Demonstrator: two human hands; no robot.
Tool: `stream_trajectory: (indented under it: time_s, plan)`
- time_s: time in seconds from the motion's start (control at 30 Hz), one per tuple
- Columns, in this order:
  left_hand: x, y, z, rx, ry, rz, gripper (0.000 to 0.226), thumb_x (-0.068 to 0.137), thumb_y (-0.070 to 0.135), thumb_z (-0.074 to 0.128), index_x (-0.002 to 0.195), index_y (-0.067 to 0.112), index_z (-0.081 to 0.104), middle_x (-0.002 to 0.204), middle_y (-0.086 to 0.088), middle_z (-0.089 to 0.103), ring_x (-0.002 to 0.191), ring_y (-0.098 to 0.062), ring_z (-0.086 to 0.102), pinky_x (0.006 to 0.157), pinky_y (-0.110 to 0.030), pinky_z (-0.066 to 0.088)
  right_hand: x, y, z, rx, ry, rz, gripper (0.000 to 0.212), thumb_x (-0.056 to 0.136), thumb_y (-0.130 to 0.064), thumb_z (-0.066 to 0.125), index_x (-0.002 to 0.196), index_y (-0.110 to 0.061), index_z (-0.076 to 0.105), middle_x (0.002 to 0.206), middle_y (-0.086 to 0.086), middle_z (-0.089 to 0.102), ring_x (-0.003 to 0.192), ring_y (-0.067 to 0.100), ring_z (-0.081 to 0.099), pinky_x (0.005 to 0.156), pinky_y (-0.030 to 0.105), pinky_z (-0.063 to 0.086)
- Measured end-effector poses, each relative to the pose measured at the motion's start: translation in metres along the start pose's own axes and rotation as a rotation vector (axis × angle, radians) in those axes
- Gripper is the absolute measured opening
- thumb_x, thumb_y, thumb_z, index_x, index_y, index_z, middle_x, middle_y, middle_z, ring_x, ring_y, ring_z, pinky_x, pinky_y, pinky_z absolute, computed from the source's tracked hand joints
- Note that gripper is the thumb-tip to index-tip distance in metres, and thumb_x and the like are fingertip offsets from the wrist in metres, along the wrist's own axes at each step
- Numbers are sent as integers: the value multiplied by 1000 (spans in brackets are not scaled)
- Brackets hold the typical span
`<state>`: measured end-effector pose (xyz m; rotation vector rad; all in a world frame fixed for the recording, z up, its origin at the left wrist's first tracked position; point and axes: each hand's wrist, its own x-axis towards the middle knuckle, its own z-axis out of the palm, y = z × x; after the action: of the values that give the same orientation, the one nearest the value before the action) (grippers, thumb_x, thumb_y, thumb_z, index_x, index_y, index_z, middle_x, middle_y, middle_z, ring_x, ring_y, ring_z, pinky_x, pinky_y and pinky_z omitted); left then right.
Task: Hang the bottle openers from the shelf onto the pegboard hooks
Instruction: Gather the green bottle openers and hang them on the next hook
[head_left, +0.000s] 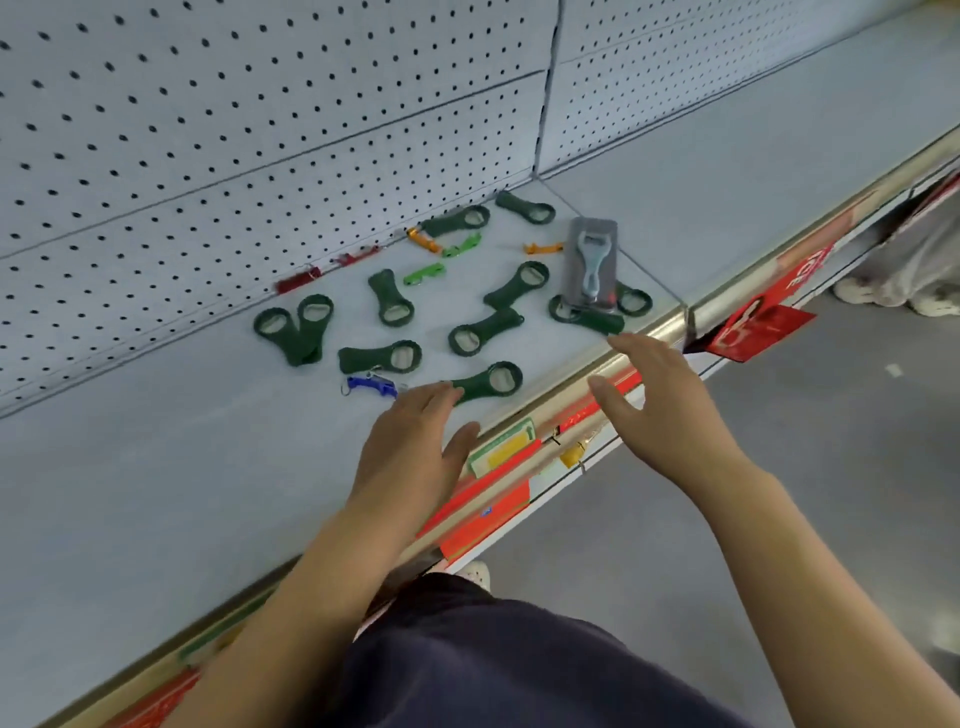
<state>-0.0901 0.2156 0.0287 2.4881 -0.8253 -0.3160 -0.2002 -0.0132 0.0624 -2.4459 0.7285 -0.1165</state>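
The left hand (415, 447), fingers flat and straight, covers the handle end of 1 dark green, ring-headed plastic bottle opener (491, 382) (lying on the smooth grey shelf (156, 467)). To its right, the right hand (660, 400) hovers spread wide, empty.

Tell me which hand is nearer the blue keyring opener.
Left. The left hand reaches just beside the blue keyring opener, at its right end; the right hand is over the shelf edge, farther right.
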Motion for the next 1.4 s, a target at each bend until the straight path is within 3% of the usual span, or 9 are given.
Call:
stream_trajectory:
  time_s: [0.2,0.33,0.43,0.7,0.9,1.07,1.2,1.3,1.4]
  plan:
    - [52,-7,24,89,-44,34,35,97,33,62,126,13,63,120,-3,66,114,-22,58,94,-38,50,46,21,1,49,36,63,51,99,-35,59,146,-20,46,149,0,49,142,19,39,109,27,30]
    - [61,-9,38,42,11,-29,34,92,28,71,121,9,67,118,-6,66,113,-26,58,95,-43,50,83,29,0,87,41,59,46,98,-36,60,141,-22,51,140,-1,56,133,19,47,107,32,37]
    - [72,-12,45,12,41,-116,33,87,28,77,114,11,71,114,-1,64,107,-23,57,93,-44,50,125,40,1,89,42,60,37,97,-36,61,128,-18,57,128,1,61,122,23,52,91,29,39]
    - [78,18,50,-123,84,-377,27,83,32,80,105,28,65,96,14,55,93,-11,53,89,-43,48,240,69,0,169,-70,268,79,84,-50,71,141,-4,42,136,17,52,128,36,49,108,51,44]
    - [73,47,66,-193,211,-613,17,91,29,72,105,23,63,90,11,52,84,-8,51,72,-22,38,274,67,12,-87,-193,209,103,74,-67,75,138,4,37,139,22,45,130,39,42,109,45,34]
    - [70,73,78,-234,290,-730,11,94,26,68,102,18,64,90,8,47,80,-5,49,73,-23,36,280,72,13,65,-207,258,103,65,-58,86,135,0,37,136,19,50,129,38,46,105,48,46]
    - [70,100,71,-335,437,-798,9,95,27,67,100,23,60,96,6,57,87,-9,55,77,-28,43,284,77,10,156,-237,261,95,43,-61,83,114,-4,58,112,14,67,100,31,67,79,43,61]
    - [67,116,59,-430,489,-821,6,95,28,67,98,24,64,91,8,64,86,-7,59,70,-22,45,280,73,-2,249,-218,185,49,62,-41,84,86,-1,69,87,14,72,69,23,68,47,22,47]
    - [62,130,44,-707,539,-866,6,95,29,66,95,23,69,86,0,72,85,-17,67,76,-30,54,273,63,-11,347,-210,103,40,67,-38,81,81,-3,69,80,11,73,55,16,60,38,17,39]
